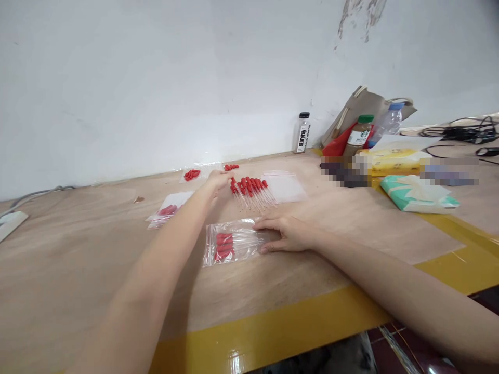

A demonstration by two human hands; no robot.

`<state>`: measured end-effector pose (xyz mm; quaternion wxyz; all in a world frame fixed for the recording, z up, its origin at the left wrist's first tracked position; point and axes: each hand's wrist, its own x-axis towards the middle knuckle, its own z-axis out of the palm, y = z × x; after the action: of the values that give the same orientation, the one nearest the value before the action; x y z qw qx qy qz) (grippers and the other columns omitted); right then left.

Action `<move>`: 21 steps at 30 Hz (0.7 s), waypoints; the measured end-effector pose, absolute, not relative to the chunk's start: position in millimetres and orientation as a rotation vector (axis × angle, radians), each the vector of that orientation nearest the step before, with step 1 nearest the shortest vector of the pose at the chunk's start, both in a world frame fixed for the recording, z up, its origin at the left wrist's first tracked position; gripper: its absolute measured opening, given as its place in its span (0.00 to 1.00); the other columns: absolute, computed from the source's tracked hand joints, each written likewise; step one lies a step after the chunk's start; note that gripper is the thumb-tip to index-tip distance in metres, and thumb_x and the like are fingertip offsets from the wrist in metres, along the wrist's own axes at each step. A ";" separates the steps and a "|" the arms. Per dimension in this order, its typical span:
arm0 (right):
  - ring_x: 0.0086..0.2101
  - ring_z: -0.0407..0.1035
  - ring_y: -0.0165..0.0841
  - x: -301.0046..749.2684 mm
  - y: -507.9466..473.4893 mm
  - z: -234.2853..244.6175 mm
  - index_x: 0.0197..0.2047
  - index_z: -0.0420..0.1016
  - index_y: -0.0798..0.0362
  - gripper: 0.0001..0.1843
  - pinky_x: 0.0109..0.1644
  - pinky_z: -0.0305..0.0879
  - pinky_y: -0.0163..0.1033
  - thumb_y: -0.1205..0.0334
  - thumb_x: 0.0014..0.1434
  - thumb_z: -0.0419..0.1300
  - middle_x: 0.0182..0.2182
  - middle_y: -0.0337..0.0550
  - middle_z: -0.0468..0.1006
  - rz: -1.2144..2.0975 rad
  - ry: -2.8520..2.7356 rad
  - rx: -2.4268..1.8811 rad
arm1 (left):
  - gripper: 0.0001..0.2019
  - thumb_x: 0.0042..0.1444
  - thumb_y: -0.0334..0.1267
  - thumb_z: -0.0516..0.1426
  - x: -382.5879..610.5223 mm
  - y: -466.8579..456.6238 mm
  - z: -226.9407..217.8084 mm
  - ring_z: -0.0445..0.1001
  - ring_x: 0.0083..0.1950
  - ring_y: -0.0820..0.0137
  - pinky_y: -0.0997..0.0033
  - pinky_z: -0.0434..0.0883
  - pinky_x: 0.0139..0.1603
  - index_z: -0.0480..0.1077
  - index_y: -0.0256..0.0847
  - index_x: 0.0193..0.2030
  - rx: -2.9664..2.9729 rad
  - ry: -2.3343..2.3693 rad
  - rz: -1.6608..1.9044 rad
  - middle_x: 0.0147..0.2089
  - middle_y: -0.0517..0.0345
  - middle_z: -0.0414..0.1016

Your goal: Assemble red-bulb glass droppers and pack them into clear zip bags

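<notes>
My right hand (pixel 290 234) holds the right end of a clear zip bag (pixel 244 234), thumb and index finger at its edges. Inside the bag lie several droppers (pixel 224 246) with red rubber bulbs and clear tubes, bulbs to the left. Beyond it, my left hand (pixel 218 182) reaches to the left end of a loose pile of red-bulbed droppers (pixel 253 188). Its fingertips meet the leftmost bulb; whether they grip it is too small to tell. Loose red bulbs (pixel 231 167) lie just behind that hand.
Filled bags (pixel 167 210) lie left of my forearm, another bag with red bulbs (pixel 192 175) near the wall. Flat clear bags (pixel 284 186) lie right of the pile. Bottles (pixel 302 135), tissue packs (pixel 417 195) and black cables (pixel 463 132) stand or lie to the right. Yellow tape (pixel 273 332) covers the front edge.
</notes>
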<state>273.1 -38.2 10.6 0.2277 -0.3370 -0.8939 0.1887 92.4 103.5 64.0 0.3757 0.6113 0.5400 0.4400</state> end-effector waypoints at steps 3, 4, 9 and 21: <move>0.48 0.65 0.37 273.3 -38.6 11.3 0.52 0.68 0.56 0.30 0.52 0.60 0.41 0.50 0.48 0.62 0.48 0.50 0.71 0.528 -2.456 -0.934 | 0.11 0.58 0.38 0.52 61.4 86.5 72.8 0.71 0.40 0.70 0.66 0.70 0.40 0.66 0.35 0.44 1.523 1.339 1.198 0.43 0.52 0.70; 0.48 0.65 0.37 273.5 -38.8 11.3 0.52 0.68 0.55 0.30 0.52 0.60 0.42 0.49 0.48 0.62 0.48 0.49 0.71 0.533 -2.453 -0.932 | 0.08 0.59 0.37 0.50 47.9 77.3 73.3 0.71 0.37 0.73 0.71 0.70 0.38 0.66 0.35 0.41 1.513 1.327 1.237 0.40 0.53 0.71; 0.47 0.65 0.38 274.7 -38.9 9.8 0.52 0.67 0.53 0.31 0.51 0.61 0.43 0.48 0.47 0.62 0.48 0.48 0.71 0.583 -2.442 -0.941 | 0.09 0.52 0.38 0.57 -23.8 17.3 56.0 0.70 0.29 0.76 0.75 0.70 0.32 0.62 0.41 0.39 1.489 1.133 1.713 0.32 0.61 0.72; 0.48 0.64 0.38 273.1 -40.1 11.7 0.53 0.66 0.56 0.33 0.52 0.60 0.42 0.47 0.47 0.61 0.49 0.50 0.70 0.608 -2.437 -1.007 | 0.11 0.48 0.39 0.60 -41.2 -24.5 7.5 0.72 0.33 0.76 0.75 0.73 0.38 0.62 0.42 0.35 1.261 1.171 1.759 0.30 0.64 0.71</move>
<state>273.1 -40.1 11.7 0.2160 -0.3634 -0.8794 0.2192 -41.2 -24.5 7.5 0.3338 0.4832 0.4484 0.6738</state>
